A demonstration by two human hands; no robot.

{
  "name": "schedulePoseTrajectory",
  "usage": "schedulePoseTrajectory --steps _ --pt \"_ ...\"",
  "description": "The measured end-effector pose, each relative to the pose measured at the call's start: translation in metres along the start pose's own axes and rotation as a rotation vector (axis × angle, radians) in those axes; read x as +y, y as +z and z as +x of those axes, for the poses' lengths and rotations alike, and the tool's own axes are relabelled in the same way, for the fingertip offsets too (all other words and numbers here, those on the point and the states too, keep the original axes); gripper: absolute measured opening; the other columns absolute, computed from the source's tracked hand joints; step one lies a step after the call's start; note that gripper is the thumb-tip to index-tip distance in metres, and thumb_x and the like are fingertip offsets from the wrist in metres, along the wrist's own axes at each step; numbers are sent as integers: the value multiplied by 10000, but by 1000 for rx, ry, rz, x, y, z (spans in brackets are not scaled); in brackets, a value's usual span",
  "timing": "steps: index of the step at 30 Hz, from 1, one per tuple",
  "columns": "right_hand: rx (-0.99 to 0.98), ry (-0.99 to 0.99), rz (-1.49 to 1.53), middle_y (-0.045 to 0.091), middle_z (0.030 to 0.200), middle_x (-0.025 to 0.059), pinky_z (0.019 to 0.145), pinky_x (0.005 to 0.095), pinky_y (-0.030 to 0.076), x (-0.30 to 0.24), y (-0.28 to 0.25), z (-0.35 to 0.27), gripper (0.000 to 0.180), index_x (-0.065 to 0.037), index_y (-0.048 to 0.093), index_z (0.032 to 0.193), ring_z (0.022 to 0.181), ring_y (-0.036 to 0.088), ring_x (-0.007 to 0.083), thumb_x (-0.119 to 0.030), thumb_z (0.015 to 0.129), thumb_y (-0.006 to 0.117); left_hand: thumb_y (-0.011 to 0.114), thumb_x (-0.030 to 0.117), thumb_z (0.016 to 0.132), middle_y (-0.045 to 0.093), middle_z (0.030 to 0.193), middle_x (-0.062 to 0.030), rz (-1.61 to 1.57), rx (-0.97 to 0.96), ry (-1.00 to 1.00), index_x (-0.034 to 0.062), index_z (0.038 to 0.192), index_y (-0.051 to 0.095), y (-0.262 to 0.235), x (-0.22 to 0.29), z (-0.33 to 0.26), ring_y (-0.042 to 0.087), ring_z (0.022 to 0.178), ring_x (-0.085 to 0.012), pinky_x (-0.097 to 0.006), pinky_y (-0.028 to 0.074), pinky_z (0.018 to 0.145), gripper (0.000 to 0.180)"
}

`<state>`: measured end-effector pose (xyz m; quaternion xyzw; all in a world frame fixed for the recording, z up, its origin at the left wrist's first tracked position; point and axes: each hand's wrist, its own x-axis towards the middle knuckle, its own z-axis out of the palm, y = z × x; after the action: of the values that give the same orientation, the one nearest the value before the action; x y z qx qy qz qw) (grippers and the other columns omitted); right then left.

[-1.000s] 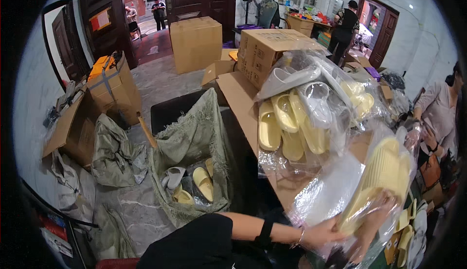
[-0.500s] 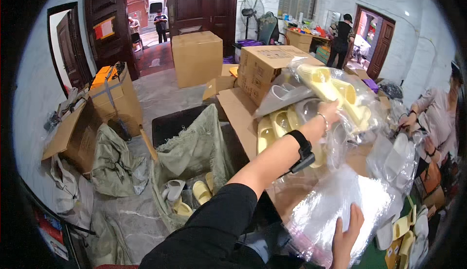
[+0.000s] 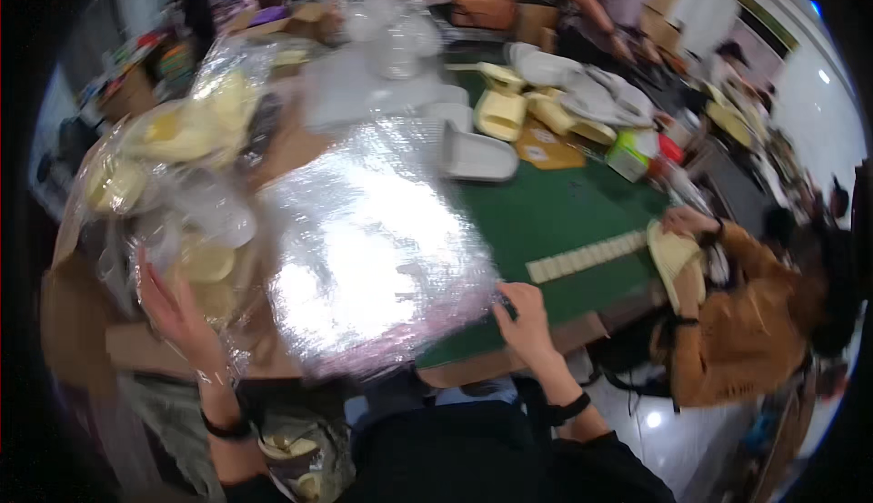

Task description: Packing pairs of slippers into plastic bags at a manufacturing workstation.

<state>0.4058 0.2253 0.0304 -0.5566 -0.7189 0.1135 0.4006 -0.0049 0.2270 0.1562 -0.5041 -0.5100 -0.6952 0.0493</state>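
A stack of clear plastic bags [image 3: 382, 239], shiny and pink along its near edge, lies flat on the table in front of me. My left hand [image 3: 177, 316] is raised beside the bagged slippers, fingers stretched out and holding nothing. Bagged pale yellow slippers [image 3: 186, 130] and grey ones [image 3: 214, 207] are heaped at the left. By the stack's near right corner is my right hand [image 3: 527, 321], thumb and fingers apart. It holds nothing that I can see; whether it touches the bags I cannot tell. The picture is blurred by motion.
On the green tabletop [image 3: 564, 212] lie loose yellow slippers [image 3: 500, 112], grey slippers [image 3: 482, 155] and a pale strip of squares [image 3: 587, 257]. At the right a co-worker in a brown top [image 3: 741, 330] handles a pale yellow slipper [image 3: 673, 257]. Below the table's edge sits a sack [image 3: 173, 421].
The view has swung right toward the green table. My left hand has let go of the bagged yellow slippers, which now lie on the heap. My right hand has moved off the bag stack's top.
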Motion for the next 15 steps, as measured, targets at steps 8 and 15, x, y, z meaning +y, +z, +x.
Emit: schedulePoseTrajectory --steps 8,15 --pt "77 13 -115 565 1078 168 922 421 391 51 -42 26 331 11 564 1106 1041 484 351 -77 792 618 617 290 806 373 1400 -188 396 -1152 100 33 1312 442 53 15 -153 294 1320 -383 -509 180 1095 594" --pt "161 -187 -278 507 1167 176 951 427 367 69 9 174 517 -2 470 1214 1128 436 343 -110 749 669 590 367 806 378 1408 -161 569 -1117 185 86 1336 436 60 4 -168 290 1333 -349 -516 138 1105 619"
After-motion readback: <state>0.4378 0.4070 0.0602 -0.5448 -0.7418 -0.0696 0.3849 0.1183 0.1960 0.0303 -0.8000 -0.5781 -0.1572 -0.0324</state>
